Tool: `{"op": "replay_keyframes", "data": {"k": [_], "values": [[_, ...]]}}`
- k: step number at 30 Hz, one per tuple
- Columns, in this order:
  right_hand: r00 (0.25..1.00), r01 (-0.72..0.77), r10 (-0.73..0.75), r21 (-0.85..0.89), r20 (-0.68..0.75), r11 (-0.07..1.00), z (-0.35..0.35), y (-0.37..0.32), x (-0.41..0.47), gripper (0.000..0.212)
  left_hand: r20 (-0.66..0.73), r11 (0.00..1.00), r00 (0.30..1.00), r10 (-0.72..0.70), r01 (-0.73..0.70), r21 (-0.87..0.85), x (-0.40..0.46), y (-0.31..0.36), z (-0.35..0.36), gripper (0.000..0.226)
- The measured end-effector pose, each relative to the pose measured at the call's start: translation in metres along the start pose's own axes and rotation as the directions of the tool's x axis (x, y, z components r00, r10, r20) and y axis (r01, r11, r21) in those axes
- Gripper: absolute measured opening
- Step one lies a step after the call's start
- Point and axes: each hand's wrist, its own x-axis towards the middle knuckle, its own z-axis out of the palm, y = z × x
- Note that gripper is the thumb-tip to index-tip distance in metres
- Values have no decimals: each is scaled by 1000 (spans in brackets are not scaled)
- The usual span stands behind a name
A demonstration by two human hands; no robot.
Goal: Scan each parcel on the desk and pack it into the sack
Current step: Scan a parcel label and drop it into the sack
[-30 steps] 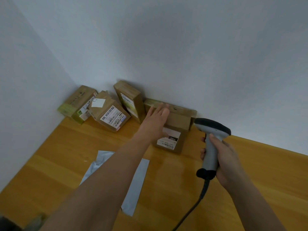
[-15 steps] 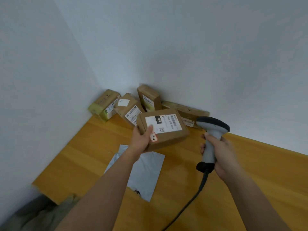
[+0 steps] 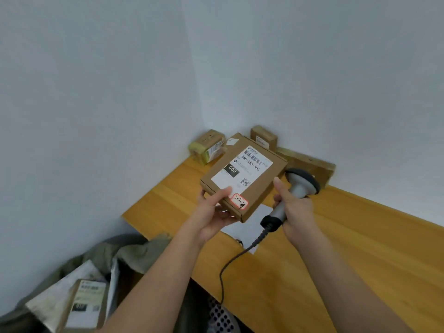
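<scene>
- Our left hand (image 3: 211, 212) grips the flat brown parcel (image 3: 242, 179) at its near corner, thumb on the white label, holding it tilted above the counter (image 3: 336, 248).
- Our right hand (image 3: 294, 207) is wrapped round the handle of the grey scanner (image 3: 300, 186), whose head sits just beside the parcel's right edge.
- A grey mailer (image 3: 249, 227) lies on the counter below the parcel.
- 3 more boxes (image 3: 209, 146) sit in the far corner.
- The open sack (image 3: 115, 258) lies lower left, with a packet (image 3: 86, 304) inside.

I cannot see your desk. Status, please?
Left hand holds parcel, label up. Right hand grips scanner. Nothing between them.
</scene>
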Motion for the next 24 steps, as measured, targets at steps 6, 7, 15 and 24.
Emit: {"op": "replay_keyframes", "data": {"k": [6, 7, 15, 24], "values": [[997, 30, -26, -54, 66, 998, 2, 11, -49, 94, 38, 992, 995, -93, 89, 89, -59, 0, -28, 73], [997, 36, -31, -65, 67, 997, 0, 11, -53, 85, 26, 989, 995, -100, 96, 112, -67, 2, -33, 61], [967, 84, -13, -270, 255, 959, 2, -4, -72, 64, 17, 924, 998, -64, 52, 378, -114, 18, -63, 46], [878, 75, 190, -519, 439, 851, 0, -41, -107, 28, -253, 917, 967, -7, 107, 384, -134, 9, -78, 44]]}}
